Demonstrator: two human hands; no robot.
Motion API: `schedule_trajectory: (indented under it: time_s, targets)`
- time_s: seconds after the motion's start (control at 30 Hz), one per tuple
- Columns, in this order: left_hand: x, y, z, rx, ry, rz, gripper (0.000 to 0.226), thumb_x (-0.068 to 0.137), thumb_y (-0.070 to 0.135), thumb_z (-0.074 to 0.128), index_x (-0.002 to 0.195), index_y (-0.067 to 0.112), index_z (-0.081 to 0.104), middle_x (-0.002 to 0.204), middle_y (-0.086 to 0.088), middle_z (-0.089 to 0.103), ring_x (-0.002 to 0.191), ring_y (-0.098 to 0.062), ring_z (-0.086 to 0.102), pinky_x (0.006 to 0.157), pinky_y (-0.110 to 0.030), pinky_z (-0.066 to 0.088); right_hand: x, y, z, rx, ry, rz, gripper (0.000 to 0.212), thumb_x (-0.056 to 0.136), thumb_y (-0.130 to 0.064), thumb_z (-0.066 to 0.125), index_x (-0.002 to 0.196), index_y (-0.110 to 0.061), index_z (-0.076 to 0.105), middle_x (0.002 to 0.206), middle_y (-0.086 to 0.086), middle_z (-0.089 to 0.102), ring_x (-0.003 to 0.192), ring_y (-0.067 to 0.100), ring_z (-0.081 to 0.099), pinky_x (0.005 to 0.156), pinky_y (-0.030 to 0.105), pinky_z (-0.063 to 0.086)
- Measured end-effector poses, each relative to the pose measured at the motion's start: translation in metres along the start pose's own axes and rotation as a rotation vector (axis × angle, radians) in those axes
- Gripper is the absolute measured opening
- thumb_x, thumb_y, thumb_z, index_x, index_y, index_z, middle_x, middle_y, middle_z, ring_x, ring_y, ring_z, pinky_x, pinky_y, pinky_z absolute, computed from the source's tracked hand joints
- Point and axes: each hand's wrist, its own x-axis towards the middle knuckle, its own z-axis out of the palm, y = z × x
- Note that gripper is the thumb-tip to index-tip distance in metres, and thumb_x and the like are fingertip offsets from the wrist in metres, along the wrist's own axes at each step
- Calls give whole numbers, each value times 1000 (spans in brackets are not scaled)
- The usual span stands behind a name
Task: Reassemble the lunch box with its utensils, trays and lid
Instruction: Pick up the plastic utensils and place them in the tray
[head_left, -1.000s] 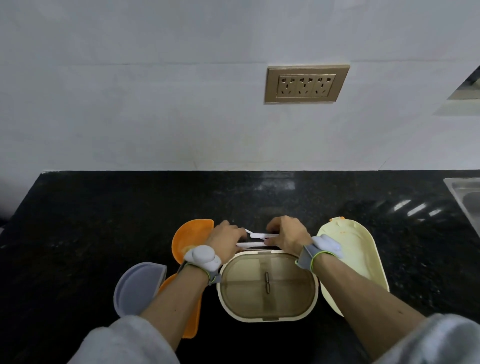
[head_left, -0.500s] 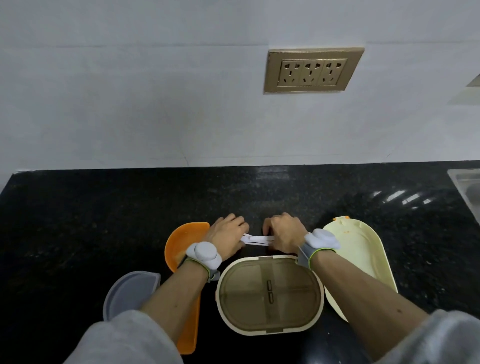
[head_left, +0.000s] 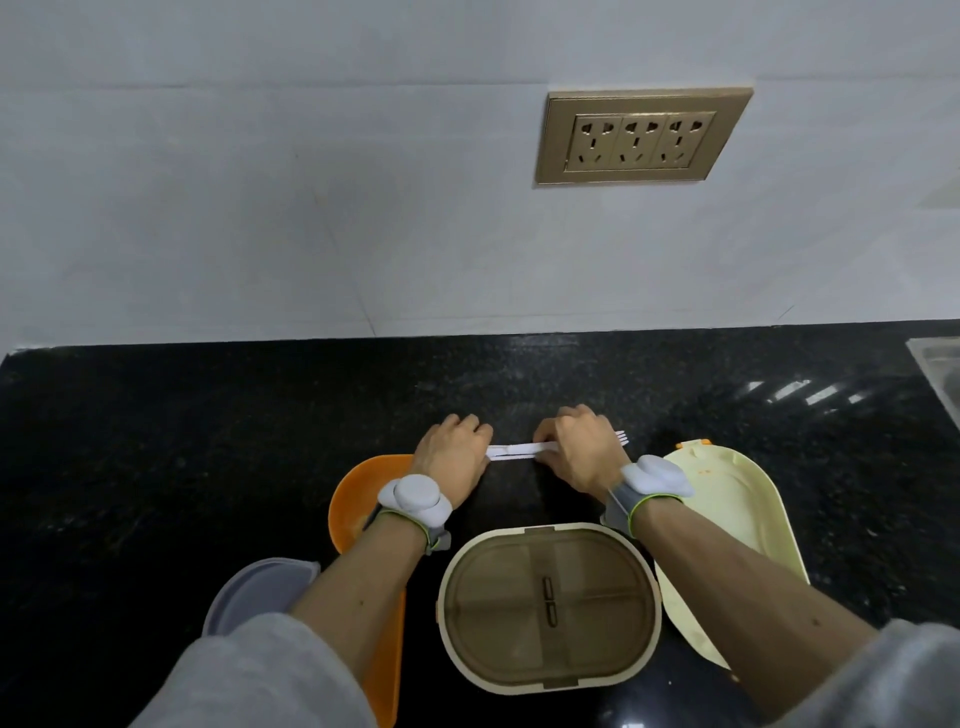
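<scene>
Two white plastic utensils (head_left: 514, 450) lie side by side between my hands, just above the black counter behind the lunch box. My left hand (head_left: 453, 457) grips their left ends and my right hand (head_left: 581, 451) grips the right part, with fork tines (head_left: 621, 438) poking out past it. The cream lunch box (head_left: 549, 607) sits near me, covered by a brownish translucent inner tray with dividers. Its cream lid (head_left: 737, 525) lies upside down to the right, under my right forearm.
An orange tray (head_left: 358, 499) lies left of the box, partly under my left forearm. A grey tray (head_left: 260, 592) sits further left. A steel sink edge (head_left: 940, 364) shows at far right. A wall socket (head_left: 636, 136) is on the white wall behind.
Both hands have lifted the utensils away from the box's far rim and moved them back over the counter. The fork tines now show past my right hand.
</scene>
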Motion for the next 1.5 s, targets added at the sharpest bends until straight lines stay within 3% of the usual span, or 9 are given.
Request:
schedule_trajectory:
  time_s: [0.17,0.3,0.53,0.73,0.93,1.17,1.37,1.5]
  targets:
    - [-2,-3,-1,-65,-2,-29,26,100,29,47,121,17,57,124,-5,55,116,-24,50,94,-37,46,-4,2,2,-5,15,9,33,92,-40,58,124,-33,61,127,0,55,123,24,45,97,38,38]
    - [-10,-1,-2,-169,149,-15,25,101,29,44,116,18,61,115,-2,57,110,-21,52,92,-35,45,-11,2,2,7,87,6,39,92,-43,58,128,-29,58,129,1,53,123,25,45,97,38,37]
    - [-33,10,-14,-389,48,82,16,94,31,54,97,22,67,95,1,65,94,-22,61,82,-36,49,-29,-5,-3,179,149,-2,23,93,-39,57,98,-19,68,102,7,63,104,27,57,89,36,46]
    - [-49,24,-24,-395,-120,54,26,91,48,57,96,26,70,88,4,71,85,-17,64,74,-32,49,-52,-9,-10,242,-63,-16,25,91,-45,58,93,-23,69,99,1,72,96,22,65,81,28,48]
    - [-66,27,-26,-405,-250,38,40,82,65,62,97,29,71,90,9,67,88,-13,63,79,-33,53,-79,-7,-16,299,-306,-71,25,87,-43,66,102,-25,74,104,-5,73,96,13,65,85,23,50]
    - [-73,37,-33,-341,-248,18,29,92,43,62,107,18,67,106,-1,61,101,-19,57,83,-31,44,-90,-12,-12,285,-227,-36,21,90,-26,61,107,-25,73,110,-1,71,105,18,64,83,21,45]
    - [-66,40,-31,-241,-167,-28,31,98,42,52,114,18,62,120,-2,57,117,-22,52,96,-38,44,-86,-11,-8,215,-97,-58,22,91,-30,58,109,-25,70,124,5,59,114,26,58,95,33,48]
    - [-62,42,-31,-130,-85,-43,36,101,43,46,122,18,60,129,-2,55,123,-22,48,96,-36,43,-84,-13,-10,113,20,-83,24,93,-36,54,109,-25,67,119,4,59,117,27,53,95,40,46]
